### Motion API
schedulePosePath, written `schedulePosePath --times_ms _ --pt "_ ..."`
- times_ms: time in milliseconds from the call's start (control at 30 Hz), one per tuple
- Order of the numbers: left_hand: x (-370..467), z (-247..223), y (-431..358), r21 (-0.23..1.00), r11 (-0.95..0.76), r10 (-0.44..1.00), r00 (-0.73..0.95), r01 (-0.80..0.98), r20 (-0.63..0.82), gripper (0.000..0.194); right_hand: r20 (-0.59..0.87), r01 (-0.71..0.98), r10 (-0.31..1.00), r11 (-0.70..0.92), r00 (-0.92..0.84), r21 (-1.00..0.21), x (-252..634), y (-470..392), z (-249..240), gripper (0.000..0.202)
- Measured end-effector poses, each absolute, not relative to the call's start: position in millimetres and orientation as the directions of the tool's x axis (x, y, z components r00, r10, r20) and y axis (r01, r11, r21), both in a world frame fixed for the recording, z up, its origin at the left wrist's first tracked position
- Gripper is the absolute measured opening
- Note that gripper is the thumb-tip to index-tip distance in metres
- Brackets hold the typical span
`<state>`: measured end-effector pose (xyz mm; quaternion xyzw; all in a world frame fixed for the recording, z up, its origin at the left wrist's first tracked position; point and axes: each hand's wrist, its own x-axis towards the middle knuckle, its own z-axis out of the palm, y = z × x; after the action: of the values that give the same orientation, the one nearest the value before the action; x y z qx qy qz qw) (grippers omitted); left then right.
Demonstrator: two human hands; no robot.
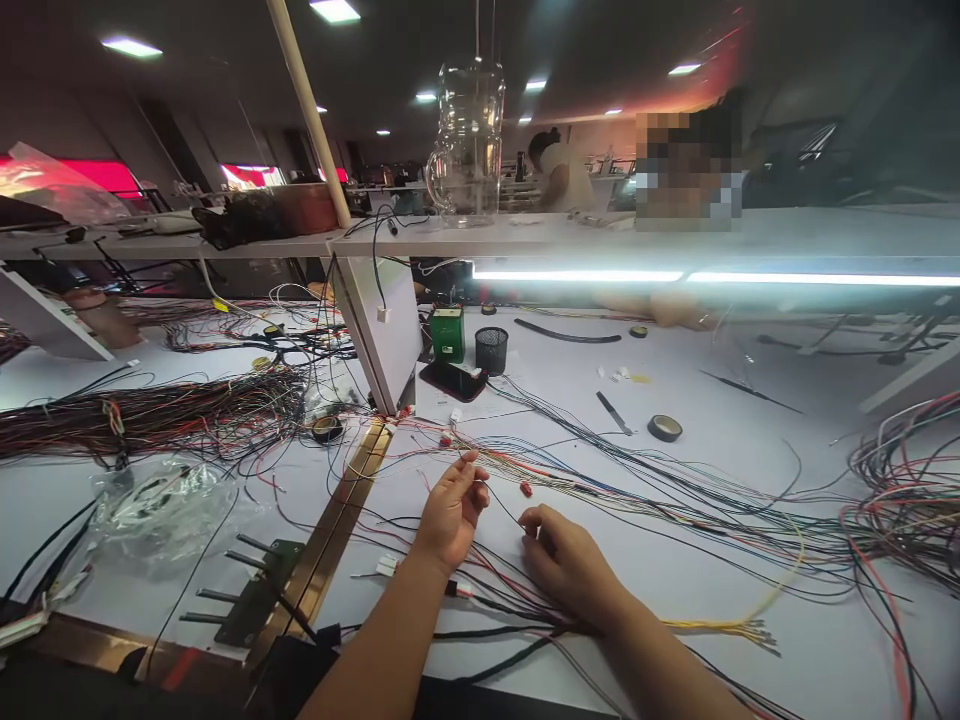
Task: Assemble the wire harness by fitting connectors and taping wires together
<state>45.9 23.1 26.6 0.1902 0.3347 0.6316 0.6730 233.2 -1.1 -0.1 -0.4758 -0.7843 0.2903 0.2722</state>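
Note:
A thin dark wire (504, 505) runs slantwise between my two hands above the white table. My left hand (452, 512) is closed in a pinch on its upper end, palm turned partly up. The lower end goes into the curled fingers of my right hand (564, 562), where thumb and forefinger meet on it. Just beyond the hands lies a small red connector (526, 489), and another red connector (446, 439) sits farther back among the wires. Below my wrists passes a bundle of black-sleeved wires (517, 604), with a white connector (387, 567) close by.
Long loose wires (637, 500) stretch rightward across the table. Behind them are a roll of black tape (664, 428), a mesh cup (491, 352), a green box (448, 335) and a phone (453, 381). A pegged green block (259, 595) stands at left. A shelf (555, 235) crosses overhead.

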Motion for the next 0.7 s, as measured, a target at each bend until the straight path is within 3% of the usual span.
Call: schedulePosePath --times_ms 200,400,600,700 --pt "37 27 26 0.654 0.094 0.976 -0.059 -0.75 -0.209 0.028 0.147 0.554 0.91 0.357 -0.387 -0.752 234 0 -5 0.02" --pt "37 23 27 0.79 -0.019 0.985 -0.149 -0.613 -0.092 0.027 0.128 0.526 0.909 0.339 -0.396 -0.78 236 0 -8 0.02" --pt "32 21 28 0.703 0.104 0.976 -0.063 -0.703 -0.207 0.036 0.166 0.526 0.901 0.374 -0.401 -0.764 235 1 -9 0.021" --pt "31 20 28 0.733 0.081 0.976 -0.094 -0.675 -0.195 0.037 0.168 0.531 0.898 0.381 -0.406 -0.757 236 2 -10 0.02"
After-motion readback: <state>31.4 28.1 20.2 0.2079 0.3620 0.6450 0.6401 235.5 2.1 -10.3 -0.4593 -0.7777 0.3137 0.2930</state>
